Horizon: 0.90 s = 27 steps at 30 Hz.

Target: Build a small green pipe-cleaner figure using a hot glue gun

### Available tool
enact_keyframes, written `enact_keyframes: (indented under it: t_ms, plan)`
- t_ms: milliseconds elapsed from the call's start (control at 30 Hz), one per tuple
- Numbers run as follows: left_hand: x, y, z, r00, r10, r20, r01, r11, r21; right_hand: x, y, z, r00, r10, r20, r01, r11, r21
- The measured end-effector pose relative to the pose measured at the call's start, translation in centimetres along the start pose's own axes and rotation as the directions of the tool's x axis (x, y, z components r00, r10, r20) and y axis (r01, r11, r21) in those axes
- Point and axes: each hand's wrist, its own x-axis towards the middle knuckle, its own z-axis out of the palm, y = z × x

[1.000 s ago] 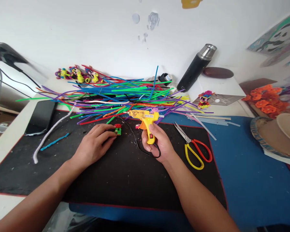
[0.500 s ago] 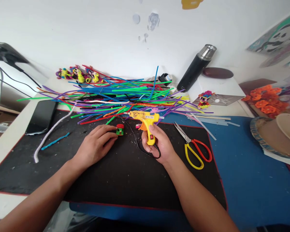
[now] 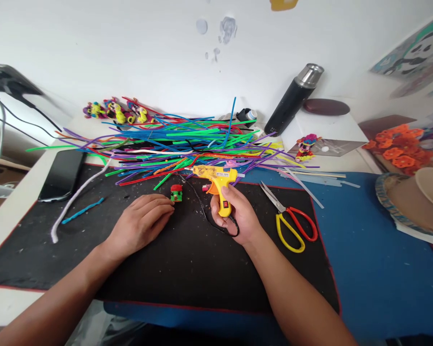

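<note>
My right hand [image 3: 234, 211] is wrapped around the handle of a yellow hot glue gun [image 3: 222, 185], its nozzle pointing left and its orange trigger in front of the fingers. A black cord hangs from the handle and loops over the mat. To the left, my left hand [image 3: 142, 221] rests low on the black mat [image 3: 187, 269], fingers curled together. Its fingertips meet the lower left side of a small red-and-green figure [image 3: 176, 193]; the thumb is hidden. A small pink piece [image 3: 206, 188] lies behind the glue gun.
Scissors [image 3: 286, 218] with red and yellow handles lie right of my right hand. Many coloured pipe cleaners [image 3: 187, 137] spread across the back. A phone [image 3: 62, 174], a short blue twisted piece [image 3: 82, 210] and a white strip lie left. A black thermos [image 3: 292, 103] stands behind.
The red-and-green figure has turned and shifted slightly left, showing more of its front. My left hand has drawn back a little with it. The glue gun has barely moved.
</note>
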Motion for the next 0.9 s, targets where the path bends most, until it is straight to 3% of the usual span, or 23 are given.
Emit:
enact_keyframes:
  t_ms: [267,900]
  plan:
    - [-0.52,-0.3,0.35,0.998,-0.061,0.008,0.062,0.997,-0.043,-0.18,-0.12,0.28,1.0,0.016,0.008,-0.016,1.0,0.004]
    - [-0.53,-0.13,0.36,1.0,-0.023,0.01,0.023,0.999,-0.03,-0.17,-0.08,0.37,1.0,0.022,-0.011,-0.022,1.0,-0.011]
